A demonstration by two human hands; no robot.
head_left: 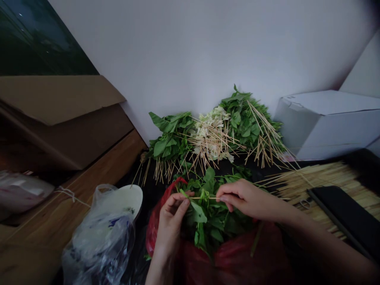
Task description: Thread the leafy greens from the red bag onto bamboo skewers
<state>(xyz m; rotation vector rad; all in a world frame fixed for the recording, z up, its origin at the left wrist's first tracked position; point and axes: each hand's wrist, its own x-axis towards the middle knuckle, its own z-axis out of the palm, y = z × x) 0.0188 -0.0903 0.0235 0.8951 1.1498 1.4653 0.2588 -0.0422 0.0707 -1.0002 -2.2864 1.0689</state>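
Both hands (173, 213) (244, 196) in facing pinches

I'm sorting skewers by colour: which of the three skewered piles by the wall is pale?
The middle pile of skewered leaves: it looks whitish, while the left pile and right pile are green.

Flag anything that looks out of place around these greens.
A black, phone-like slab lies on the loose skewers, to the right of the right hand. It looks odd there, being neither food nor stick. No spill stands out.
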